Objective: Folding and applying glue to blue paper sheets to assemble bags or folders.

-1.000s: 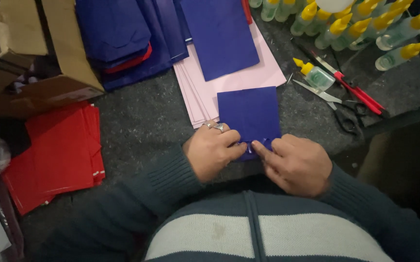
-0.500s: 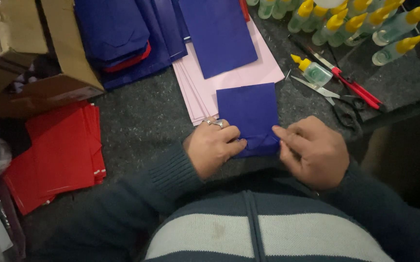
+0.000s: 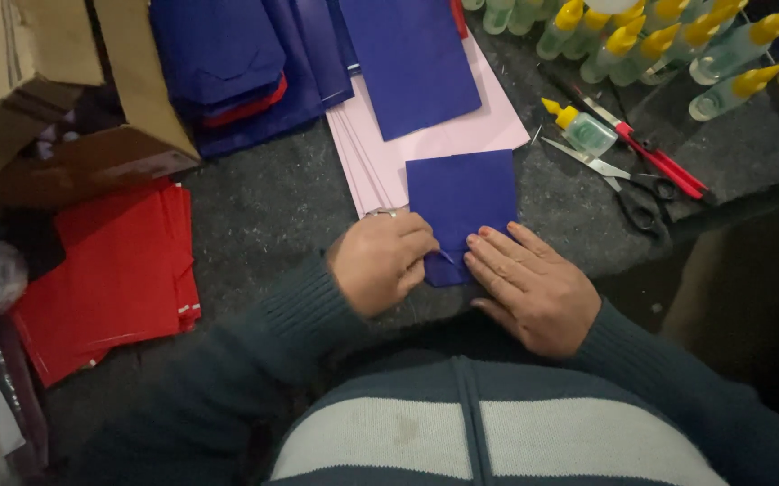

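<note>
A small blue paper (image 3: 461, 205) is pressed flat by the open right hand (image 3: 533, 288) and pinched by the curled left hand (image 3: 379, 261), just below pink sheets (image 3: 425, 148).

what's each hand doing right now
Left hand: curled, fingertips pinching the near edge of the blue paper piece.
Right hand: open, flat, fingers pressing the same piece.

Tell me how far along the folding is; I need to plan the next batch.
Done: folded blue pieces and red ones lie stacked. In hand: both hands, left and right, press the near edge of one blue sheet. Left: pink sheets and the glue bottles lie untouched.
</note>
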